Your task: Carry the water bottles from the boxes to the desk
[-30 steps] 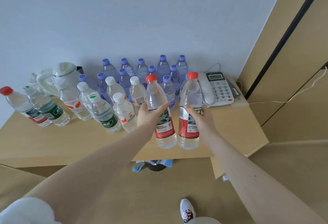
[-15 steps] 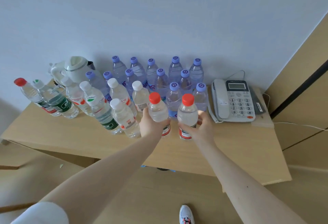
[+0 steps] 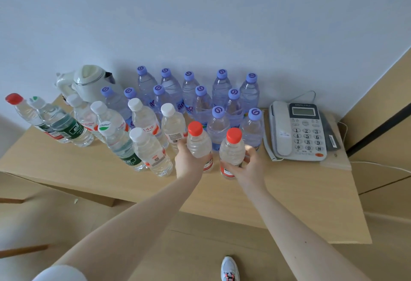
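Observation:
Two clear water bottles with red caps stand upright on the light wooden desk [image 3: 289, 191], in front of the other bottles. My left hand [image 3: 189, 160] grips the left red-capped bottle [image 3: 198, 145] round its lower body. My right hand [image 3: 249, 167] holds the right red-capped bottle [image 3: 232, 151] with thumb and fingers curled round it. Behind them stand several purple-capped bottles [image 3: 219, 125]; to the left are several white-capped bottles [image 3: 151, 149]. No boxes are in view.
A white kettle [image 3: 90, 84] sits at the back left. A grey desk phone [image 3: 298, 131] lies at the right, its cord trailing off the desk. Another red-capped bottle [image 3: 24, 111] stands far left. My shoe [image 3: 229, 269] shows on the floor below.
Both hands moved the two red-capped bottles forward and down from mid-air onto the desk. The view came closer to the desk.

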`<state>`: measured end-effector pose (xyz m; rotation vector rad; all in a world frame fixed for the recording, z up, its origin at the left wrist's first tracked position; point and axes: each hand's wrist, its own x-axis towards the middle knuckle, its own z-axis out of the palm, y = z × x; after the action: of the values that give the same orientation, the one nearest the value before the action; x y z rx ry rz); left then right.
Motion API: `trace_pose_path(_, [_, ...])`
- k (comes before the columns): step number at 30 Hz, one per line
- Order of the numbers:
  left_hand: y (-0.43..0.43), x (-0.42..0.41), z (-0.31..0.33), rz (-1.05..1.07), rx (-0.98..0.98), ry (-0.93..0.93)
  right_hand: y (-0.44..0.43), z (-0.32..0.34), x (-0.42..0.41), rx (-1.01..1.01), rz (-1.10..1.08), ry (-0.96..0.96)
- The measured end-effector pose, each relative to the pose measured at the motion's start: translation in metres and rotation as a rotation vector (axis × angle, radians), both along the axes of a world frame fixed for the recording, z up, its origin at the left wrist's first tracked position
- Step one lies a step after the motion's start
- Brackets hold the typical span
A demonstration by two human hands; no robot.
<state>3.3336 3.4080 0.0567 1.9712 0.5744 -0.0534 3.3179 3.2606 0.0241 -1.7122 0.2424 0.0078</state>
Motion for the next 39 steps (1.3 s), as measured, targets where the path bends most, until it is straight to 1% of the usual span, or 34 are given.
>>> trace_pose_path(4, [0.008, -0.001, -0.012, -0.067, 0.046, -0.044, 0.003, -0.008, 0.003, -0.041, 0.000, -0.001])
trace_pose_path(8, [0.008, 0.008, -0.012, -0.099, 0.041, -0.064, 0.005, -0.013, 0.005, -0.089, -0.021, -0.016])
trace_pose_path(15, [0.006, 0.015, -0.014, -0.076, 0.021, -0.088, 0.008, -0.013, 0.007, -0.148, -0.068, -0.031])
trace_pose_path(21, [0.007, 0.015, -0.019, -0.041, -0.014, -0.093, 0.011, -0.013, 0.010, -0.158, -0.076, -0.014])
trace_pose_path(26, [0.001, 0.009, -0.020, 0.066, -0.081, -0.017, 0.014, -0.013, 0.006, -0.144, -0.092, -0.003])
trace_pose_path(29, [0.000, 0.004, -0.021, 0.064, -0.102, 0.037, 0.018, -0.010, 0.001, -0.124, -0.125, -0.004])
trace_pose_path(31, [0.002, -0.003, -0.022, 0.064, -0.121, 0.092, 0.020, -0.010, -0.008, -0.163, -0.127, 0.018])
trace_pose_path(33, [0.005, -0.012, -0.019, 0.017, -0.126, 0.139, 0.021, -0.011, -0.019, -0.251, -0.103, 0.059])
trace_pose_path(35, [0.010, -0.020, -0.014, -0.088, -0.105, 0.154, 0.021, -0.008, -0.029, -0.352, -0.089, 0.110])
trace_pose_path(37, [0.016, -0.026, -0.007, -0.238, -0.025, 0.142, 0.022, 0.002, -0.041, -0.448, -0.079, 0.176])
trace_pose_path(39, [0.022, -0.033, 0.003, -0.421, 0.128, 0.125, 0.026, 0.015, -0.055, -0.568, -0.067, 0.225])
